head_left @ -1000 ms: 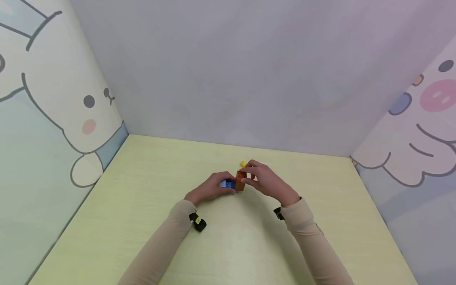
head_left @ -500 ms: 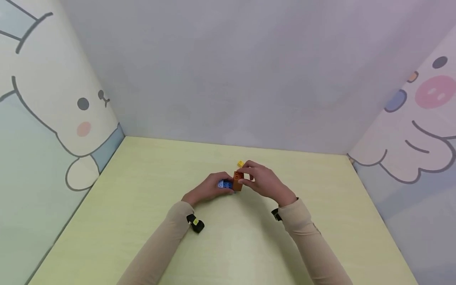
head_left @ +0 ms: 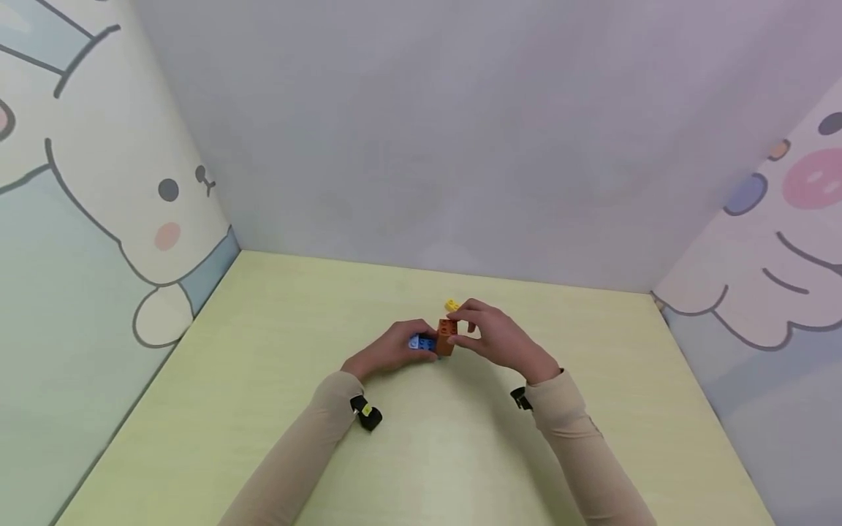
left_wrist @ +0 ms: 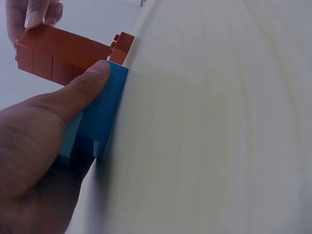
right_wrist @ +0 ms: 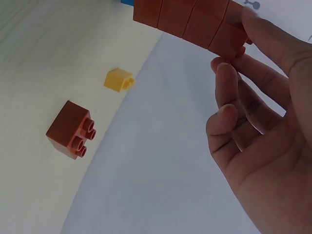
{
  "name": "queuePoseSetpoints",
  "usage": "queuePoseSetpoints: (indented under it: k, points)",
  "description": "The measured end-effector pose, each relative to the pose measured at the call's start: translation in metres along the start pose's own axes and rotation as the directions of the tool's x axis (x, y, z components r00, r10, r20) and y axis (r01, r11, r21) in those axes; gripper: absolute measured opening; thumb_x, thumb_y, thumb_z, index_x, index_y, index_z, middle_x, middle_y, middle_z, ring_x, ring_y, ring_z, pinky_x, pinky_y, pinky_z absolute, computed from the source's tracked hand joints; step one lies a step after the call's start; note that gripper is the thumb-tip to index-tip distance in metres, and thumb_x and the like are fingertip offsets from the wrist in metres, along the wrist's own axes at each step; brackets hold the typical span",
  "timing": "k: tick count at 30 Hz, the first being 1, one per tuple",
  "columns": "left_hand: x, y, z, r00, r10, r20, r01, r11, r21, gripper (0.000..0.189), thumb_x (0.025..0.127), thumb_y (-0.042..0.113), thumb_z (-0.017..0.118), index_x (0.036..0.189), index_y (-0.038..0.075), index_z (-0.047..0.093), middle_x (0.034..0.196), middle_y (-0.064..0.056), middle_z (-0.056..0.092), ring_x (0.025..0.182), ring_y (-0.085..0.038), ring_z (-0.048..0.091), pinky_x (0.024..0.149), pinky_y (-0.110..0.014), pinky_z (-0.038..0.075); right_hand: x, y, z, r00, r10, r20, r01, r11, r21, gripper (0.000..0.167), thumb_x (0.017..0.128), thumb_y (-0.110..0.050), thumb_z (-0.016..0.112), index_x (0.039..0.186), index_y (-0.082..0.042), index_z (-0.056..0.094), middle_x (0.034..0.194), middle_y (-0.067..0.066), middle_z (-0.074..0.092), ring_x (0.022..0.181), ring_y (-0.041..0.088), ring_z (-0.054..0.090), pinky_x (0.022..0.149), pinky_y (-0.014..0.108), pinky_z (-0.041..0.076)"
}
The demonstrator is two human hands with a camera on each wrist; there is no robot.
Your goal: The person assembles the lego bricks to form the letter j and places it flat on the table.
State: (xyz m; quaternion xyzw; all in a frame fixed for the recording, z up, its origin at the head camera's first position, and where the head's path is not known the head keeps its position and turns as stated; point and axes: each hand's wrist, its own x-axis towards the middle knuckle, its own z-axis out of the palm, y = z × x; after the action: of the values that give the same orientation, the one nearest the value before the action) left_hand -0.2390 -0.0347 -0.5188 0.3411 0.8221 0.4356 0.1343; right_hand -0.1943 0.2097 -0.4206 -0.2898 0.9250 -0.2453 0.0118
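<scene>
My left hand (head_left: 393,347) grips blue toy building bricks (head_left: 426,343) low on the table, thumb along one side in the left wrist view. Right beside them stands an upright stack of orange-red building bricks (head_left: 445,346), several bricks tall. Its bottom meets the blue brick (left_wrist: 105,105) near the left thumb; whether they are joined I cannot tell. The thumb and fingers of my right hand (head_left: 505,342) pinch the stack's top brick, while the other fingers curl free in the right wrist view.
A small yellow brick (right_wrist: 118,79) lies on the table behind the stack. Near it in the right wrist view is a loose orange-red brick (right_wrist: 68,126) with its studs sideways. A grey wall (head_left: 421,183) closes off the pale yellow table (head_left: 316,307) at the back.
The head view has shifted slightly. Both hands keep their hold on the bricks, and the stack stays in nearly the same place beside the blue ones.
</scene>
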Motion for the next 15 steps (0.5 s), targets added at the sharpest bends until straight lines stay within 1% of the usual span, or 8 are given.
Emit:
queuePoseSetpoints:
  k: [3,6,11,15]
  points:
    - [0.001,0.001,-0.001,1.0,-0.006,0.004,0.006,1.0,0.007,0.039,0.092,0.032,0.077,0.127,0.019,0.066,0.122,0.003,0.069,0.108,-0.011,0.061,0.102,-0.036,0.05,-0.002,0.004,-0.003,1.0,0.01,0.008,-0.01,1.0,-0.027,0.045,0.091,-0.033,0.078,0.13,-0.011,0.069,0.117,0.005,0.067,0.088,0.013,0.06,0.073,0.025,0.053]
    - [0.002,0.002,-0.001,1.0,-0.017,0.011,0.017,1.0,0.014,0.041,0.092,0.031,0.077,0.129,0.018,0.065,0.125,0.002,0.069,0.111,-0.012,0.061,0.105,-0.038,0.05,-0.005,0.011,-0.006,1.0,0.024,0.006,-0.024,0.999,-0.046,0.048,0.09,-0.032,0.079,0.131,-0.01,0.069,0.115,0.006,0.067,0.084,0.013,0.059,0.07,0.023,0.052]
    - [0.002,0.003,-0.001,1.0,-0.025,0.016,0.025,1.0,0.018,0.042,0.092,0.031,0.077,0.13,0.016,0.065,0.127,0.0,0.069,0.115,-0.014,0.062,0.106,-0.039,0.05,-0.009,0.024,-0.008,0.998,0.06,-0.008,-0.06,0.997,-0.047,0.046,0.09,-0.027,0.079,0.13,-0.007,0.069,0.112,0.007,0.067,0.079,0.008,0.059,0.072,0.025,0.053]
    - [0.001,0.001,0.0,1.0,-0.018,0.008,0.017,1.0,0.019,0.041,0.092,0.03,0.078,0.128,0.016,0.066,0.126,0.0,0.069,0.115,-0.014,0.062,0.105,-0.039,0.051,-0.013,0.034,-0.007,0.996,0.088,-0.015,-0.089,0.995,-0.047,0.042,0.093,-0.027,0.077,0.128,-0.005,0.069,0.112,0.01,0.067,0.083,0.011,0.062,0.075,0.029,0.054]
